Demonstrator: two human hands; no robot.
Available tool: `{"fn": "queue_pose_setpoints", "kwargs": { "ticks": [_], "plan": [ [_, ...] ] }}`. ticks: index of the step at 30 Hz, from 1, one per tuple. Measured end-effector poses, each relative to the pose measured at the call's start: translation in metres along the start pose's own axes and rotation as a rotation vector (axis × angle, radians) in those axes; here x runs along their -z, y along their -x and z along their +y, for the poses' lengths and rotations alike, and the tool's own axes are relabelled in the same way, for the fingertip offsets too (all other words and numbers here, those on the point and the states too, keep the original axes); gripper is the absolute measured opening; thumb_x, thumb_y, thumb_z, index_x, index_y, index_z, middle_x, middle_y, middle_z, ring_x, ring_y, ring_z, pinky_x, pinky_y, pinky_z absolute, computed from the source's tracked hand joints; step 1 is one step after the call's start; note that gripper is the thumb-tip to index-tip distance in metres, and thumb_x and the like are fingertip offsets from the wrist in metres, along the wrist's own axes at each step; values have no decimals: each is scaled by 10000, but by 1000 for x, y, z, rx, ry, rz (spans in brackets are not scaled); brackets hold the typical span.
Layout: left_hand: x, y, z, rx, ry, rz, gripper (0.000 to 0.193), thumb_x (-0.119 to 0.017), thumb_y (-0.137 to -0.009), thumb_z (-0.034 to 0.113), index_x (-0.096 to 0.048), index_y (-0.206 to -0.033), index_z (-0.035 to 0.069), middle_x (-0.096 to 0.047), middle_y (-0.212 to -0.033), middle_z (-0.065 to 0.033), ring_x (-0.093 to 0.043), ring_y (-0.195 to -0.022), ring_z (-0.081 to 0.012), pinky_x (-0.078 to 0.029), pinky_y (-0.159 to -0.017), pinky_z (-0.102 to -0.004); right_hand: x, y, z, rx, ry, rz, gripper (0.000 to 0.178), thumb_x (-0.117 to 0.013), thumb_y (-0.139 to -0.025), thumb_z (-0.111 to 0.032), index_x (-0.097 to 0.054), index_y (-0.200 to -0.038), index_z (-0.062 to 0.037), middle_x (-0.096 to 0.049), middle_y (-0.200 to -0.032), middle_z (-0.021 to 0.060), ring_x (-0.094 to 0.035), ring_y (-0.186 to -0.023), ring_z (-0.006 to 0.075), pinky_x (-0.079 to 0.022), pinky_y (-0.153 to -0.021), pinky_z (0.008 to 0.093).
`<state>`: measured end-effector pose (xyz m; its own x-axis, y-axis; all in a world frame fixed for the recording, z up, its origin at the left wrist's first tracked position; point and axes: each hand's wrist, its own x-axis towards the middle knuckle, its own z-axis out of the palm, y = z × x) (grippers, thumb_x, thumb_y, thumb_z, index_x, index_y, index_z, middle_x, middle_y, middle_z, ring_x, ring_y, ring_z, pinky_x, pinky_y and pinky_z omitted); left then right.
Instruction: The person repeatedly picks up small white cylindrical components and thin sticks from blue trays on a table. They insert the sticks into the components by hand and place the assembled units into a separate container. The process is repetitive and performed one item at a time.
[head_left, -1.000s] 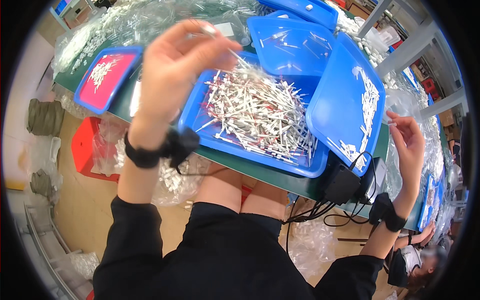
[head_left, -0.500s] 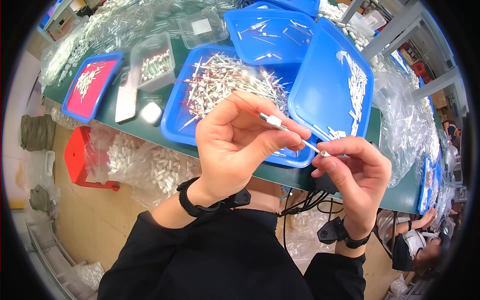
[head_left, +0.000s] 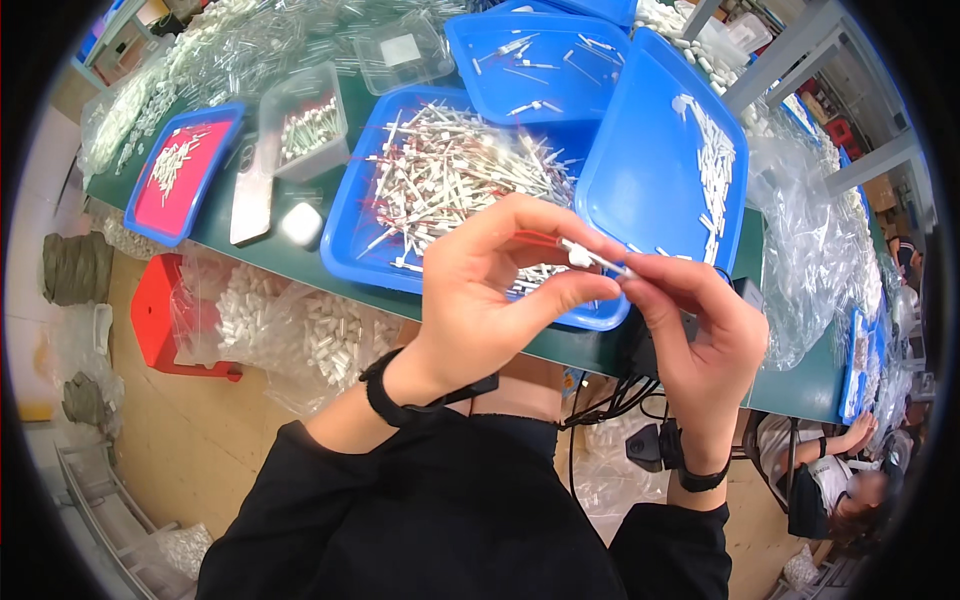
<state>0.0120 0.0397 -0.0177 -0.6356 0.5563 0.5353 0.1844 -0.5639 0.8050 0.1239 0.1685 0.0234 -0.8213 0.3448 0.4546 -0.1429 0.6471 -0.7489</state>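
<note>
Between thumb and fingers, my left hand (head_left: 470,290) pinches a slim white-and-metal stick-like part (head_left: 582,256) with thin red wire running back into the palm. My right hand (head_left: 710,325) closes its thumb and forefinger on the part's far end, where my fingertips hide whether a separate small tube sits. Both hands are held above the front edge of a blue tray (head_left: 338,245) heaped with similar white sticks (head_left: 460,165) and red wires. A second blue tray (head_left: 640,130), tilted to its right, carries short white tubes (head_left: 714,175).
Another blue tray (head_left: 535,75) with a few sticks lies behind. To the left are a clear box (head_left: 335,135) of parts, a phone (head_left: 252,205), a white case (head_left: 301,224) and a tray with a pink bottom (head_left: 190,205). Bags of tubes (head_left: 330,335) hang below; a co-worker (head_left: 830,480) sits right.
My right hand has moved up and left, bringing the small white tube it held against the stick's end. My left hand has shifted slightly right.
</note>
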Motion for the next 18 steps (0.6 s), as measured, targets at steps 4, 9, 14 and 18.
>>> {"fn": "queue_pose_setpoints", "kwargs": {
  "ticks": [4,9,14,18],
  "plan": [
    [12,0,8,133,-51,-49,147,-585,-793,-134,-573,-932,-86,-645,-911,-207,-663,-854,-241,-572,-707,-309,4,1,4,101,213,36,121,-685,-740,37,-651,-844,-15,-649,-758,81,-640,-654,205,-488,-581,268],
    [15,-1,13,96,-222,-103,126,-635,-753,-126,-628,-864,-65,-666,-841,-182,-669,-744,-202,-549,-647,-267,1,-2,-1,228,218,6,112,-691,-727,40,-644,-812,-16,-635,-711,78,-624,-629,200,-480,-558,277],
    [14,-4,14,-38,-290,-152,163,-678,-689,-125,-666,-825,-36,-677,-782,-142,-666,-715,-191,-523,-618,-260,-1,-2,-3,293,205,-13,129,-696,-714,46,-646,-814,-18,-638,-712,78,-619,-611,196,-475,-525,273],
    [15,-2,17,17,-311,-156,181,-684,-669,-127,-672,-822,-31,-677,-767,-133,-662,-707,-189,-515,-621,-259,-1,-1,-2,322,188,-29,178,-702,-698,53,-643,-855,-7,-647,-737,76,-616,-601,200,-478,-516,271]
  ]
}}
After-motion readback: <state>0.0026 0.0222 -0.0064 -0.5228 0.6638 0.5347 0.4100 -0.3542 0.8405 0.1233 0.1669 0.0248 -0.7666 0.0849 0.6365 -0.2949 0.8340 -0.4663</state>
